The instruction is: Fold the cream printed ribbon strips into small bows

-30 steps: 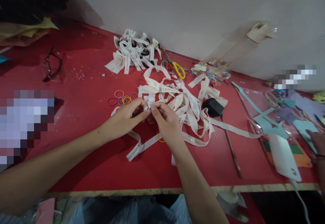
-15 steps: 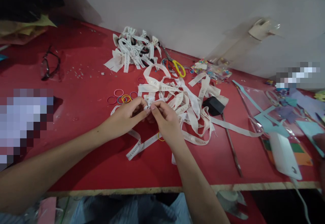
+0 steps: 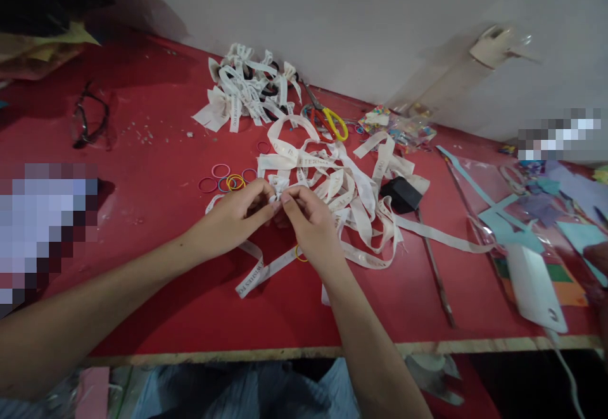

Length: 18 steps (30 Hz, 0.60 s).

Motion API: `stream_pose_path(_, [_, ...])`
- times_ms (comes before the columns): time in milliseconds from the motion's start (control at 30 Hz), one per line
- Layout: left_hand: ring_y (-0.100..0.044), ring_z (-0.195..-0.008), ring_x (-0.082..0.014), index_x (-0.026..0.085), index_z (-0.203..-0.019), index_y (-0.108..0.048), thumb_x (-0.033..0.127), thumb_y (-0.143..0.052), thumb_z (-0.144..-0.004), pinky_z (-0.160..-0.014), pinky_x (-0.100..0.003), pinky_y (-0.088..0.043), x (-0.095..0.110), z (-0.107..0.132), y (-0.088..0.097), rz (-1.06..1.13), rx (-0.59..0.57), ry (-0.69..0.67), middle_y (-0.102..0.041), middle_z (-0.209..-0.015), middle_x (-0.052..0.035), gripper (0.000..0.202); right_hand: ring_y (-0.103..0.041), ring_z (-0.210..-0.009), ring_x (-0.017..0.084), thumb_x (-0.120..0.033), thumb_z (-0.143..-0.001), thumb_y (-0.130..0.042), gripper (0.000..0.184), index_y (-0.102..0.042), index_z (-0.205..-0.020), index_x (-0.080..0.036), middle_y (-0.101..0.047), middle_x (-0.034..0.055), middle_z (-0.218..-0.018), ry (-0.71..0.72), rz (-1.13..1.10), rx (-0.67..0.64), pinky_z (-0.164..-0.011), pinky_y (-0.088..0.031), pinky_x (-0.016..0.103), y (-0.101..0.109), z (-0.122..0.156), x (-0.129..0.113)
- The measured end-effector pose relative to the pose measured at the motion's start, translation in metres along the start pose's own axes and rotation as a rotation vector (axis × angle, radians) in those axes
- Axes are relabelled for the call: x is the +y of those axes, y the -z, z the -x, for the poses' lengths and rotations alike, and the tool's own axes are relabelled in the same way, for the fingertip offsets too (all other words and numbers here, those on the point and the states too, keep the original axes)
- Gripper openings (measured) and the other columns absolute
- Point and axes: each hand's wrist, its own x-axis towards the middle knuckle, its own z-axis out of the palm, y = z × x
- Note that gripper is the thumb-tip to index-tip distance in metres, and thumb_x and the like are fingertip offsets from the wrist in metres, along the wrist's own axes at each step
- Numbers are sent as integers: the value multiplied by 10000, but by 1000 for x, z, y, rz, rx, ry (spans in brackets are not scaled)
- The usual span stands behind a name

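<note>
Both hands meet over the red table, pinching a gathered piece of white printed ribbon (image 3: 279, 183) between thumbs and fingers. My left hand (image 3: 242, 209) is closed on its left side. My right hand (image 3: 311, 221) is closed on its right side, fingertips almost touching the left ones. The fingers hide part of the bunched ribbon. Loose white ribbon (image 3: 356, 197) with printed lettering lies in a tangled heap just right of and behind my hands. Several coloured elastic bands (image 3: 221, 171) lie to the left. A yellow band (image 3: 300, 253) shows beside my right wrist.
Tied ribbon bows (image 3: 251, 87) are piled by the wall beside yellow-and-red scissors (image 3: 335, 125). Glasses (image 3: 89, 118) lie at left. A thin stick (image 3: 437, 273), a white device with a cord (image 3: 534, 289) and coloured paper scraps (image 3: 513, 223) are at right. Another person's hand (image 3: 596, 257) shows at the right edge.
The view has shifted slightly. My hands keep pinching the gathered ribbon in nearly the same place, with no clear change in their grip.
</note>
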Motion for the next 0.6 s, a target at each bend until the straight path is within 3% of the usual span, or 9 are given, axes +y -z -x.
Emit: stream_pose_path(600, [-499,-619,-99,208,-845,-447,358,-427,-893,-569,-225,-389,1,0,0,-29,4,27,-515,-697,35,159,-557,-634,104,-312,-873,-471,148,-529,-783,-209,-571,-34,-703,16,24,8,-617,-462,218,0,0,1])
